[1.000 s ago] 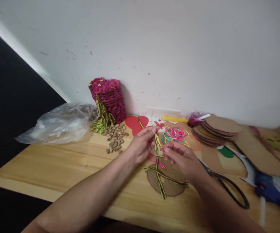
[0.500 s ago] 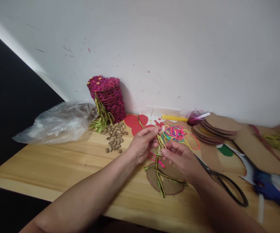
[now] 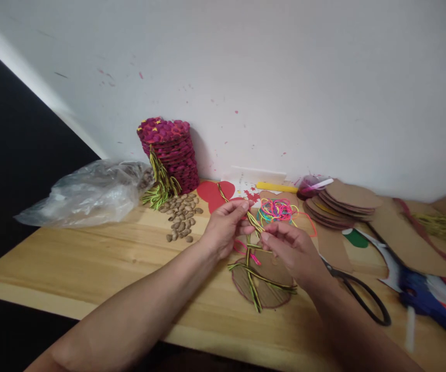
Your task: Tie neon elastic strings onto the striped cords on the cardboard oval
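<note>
My left hand (image 3: pixel 225 227) pinches a bundle of yellow-green and dark strands (image 3: pixel 252 223) that rises from a brown cardboard disc (image 3: pixel 264 284) lying on the wooden table (image 3: pixel 91 263). My right hand (image 3: pixel 292 250) is closed just to the right, its fingertips pinching the same strands lower down, beside a pink rubber band (image 3: pixel 246 252) looped round them. More strands cross the disc and stick out past its near edge.
Against the wall stands a stack of magenta woven discs (image 3: pixel 169 152). Seeds (image 3: pixel 180 217), a clear plastic bag (image 3: pixel 87 194), a red paper heart (image 3: pixel 215 194), coloured rubber bands (image 3: pixel 279 209), stacked cardboard discs (image 3: pixel 343 201), black scissors (image 3: pixel 356 294) and a blue tool (image 3: pixel 430 305) lie around.
Both hands shifted slightly on the strands; the right hand's fingertips moved a little down and left along the bundle. The view drifted slightly.
</note>
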Demonstrator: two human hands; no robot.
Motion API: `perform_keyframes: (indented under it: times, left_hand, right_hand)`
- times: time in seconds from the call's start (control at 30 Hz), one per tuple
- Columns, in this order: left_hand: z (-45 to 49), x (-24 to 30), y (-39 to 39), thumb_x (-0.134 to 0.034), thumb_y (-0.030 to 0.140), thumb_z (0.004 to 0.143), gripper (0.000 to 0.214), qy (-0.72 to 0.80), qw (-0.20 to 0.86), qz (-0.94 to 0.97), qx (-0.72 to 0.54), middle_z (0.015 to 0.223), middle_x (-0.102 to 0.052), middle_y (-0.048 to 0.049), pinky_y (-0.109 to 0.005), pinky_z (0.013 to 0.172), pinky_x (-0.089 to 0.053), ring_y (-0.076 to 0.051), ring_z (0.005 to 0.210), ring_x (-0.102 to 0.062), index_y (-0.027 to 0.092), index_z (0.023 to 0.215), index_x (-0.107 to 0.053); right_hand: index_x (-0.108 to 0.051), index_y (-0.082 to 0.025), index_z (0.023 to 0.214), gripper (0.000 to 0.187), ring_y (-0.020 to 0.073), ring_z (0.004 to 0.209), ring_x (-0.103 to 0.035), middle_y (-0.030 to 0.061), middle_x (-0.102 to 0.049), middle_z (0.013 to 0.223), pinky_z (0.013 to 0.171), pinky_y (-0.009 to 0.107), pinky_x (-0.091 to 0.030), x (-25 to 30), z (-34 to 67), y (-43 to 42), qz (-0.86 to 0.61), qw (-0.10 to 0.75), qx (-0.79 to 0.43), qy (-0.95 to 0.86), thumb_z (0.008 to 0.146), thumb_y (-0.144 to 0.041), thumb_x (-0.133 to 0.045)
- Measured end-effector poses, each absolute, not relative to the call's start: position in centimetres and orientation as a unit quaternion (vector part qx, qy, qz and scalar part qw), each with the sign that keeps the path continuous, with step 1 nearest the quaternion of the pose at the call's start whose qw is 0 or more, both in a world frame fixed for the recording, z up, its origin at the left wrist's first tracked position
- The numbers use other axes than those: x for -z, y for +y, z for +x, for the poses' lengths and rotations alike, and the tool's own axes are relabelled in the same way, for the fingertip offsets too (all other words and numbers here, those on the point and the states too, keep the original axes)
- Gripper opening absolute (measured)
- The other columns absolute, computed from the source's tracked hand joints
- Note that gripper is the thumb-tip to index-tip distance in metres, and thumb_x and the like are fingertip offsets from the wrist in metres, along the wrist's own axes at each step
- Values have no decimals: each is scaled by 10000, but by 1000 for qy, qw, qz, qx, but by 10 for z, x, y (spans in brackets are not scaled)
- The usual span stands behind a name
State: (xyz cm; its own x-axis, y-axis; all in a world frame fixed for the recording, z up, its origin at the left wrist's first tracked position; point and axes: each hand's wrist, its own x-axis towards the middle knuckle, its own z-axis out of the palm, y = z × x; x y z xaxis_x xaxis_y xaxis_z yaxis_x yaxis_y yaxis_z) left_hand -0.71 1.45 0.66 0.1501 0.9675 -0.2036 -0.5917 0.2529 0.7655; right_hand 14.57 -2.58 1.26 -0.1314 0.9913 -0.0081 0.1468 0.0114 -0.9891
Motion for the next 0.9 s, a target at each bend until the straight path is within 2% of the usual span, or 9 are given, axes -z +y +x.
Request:
perform_keyframes:
  times: [0.13, 0.5, 0.9]
  left_hand:
    - [-7, -7, 14, -688, 170, 834, 112, 351, 712, 252, -553, 677, -596, 10, -145, 455, -512, -39, 473, -528, 92, 912, -709]
    - [-7, -11, 15, -622, 113, 873, 76, 365, 707, 217, -565, 753, -640, -4, -158, 455, -528, -42, 467, -558, 101, 877, -698]
    - [-6, -13, 14, -628, 129, 875, 85, 365, 708, 226, -561, 663, -609, 11, -161, 480, -531, -43, 459, -549, 93, 901, -700]
  right_hand:
    - [-635, -188, 808, 160, 142, 681, -539, -6, -605, 716, 659, 287, -430, -11, 147, -24, -513, 426, -483, -568, 767, -338, -672]
    - [-596, -210, 812, 124, 150, 713, -573, 3, -607, 777, 664, 288, -458, -4, 150, -25, -515, 443, -425, -599, 791, -300, -679]
    - [-603, -213, 802, 147, 149, 668, -561, 5, -620, 755, 631, 292, -458, 3, 147, -25, -525, 445, -411, -598, 804, -333, -688]
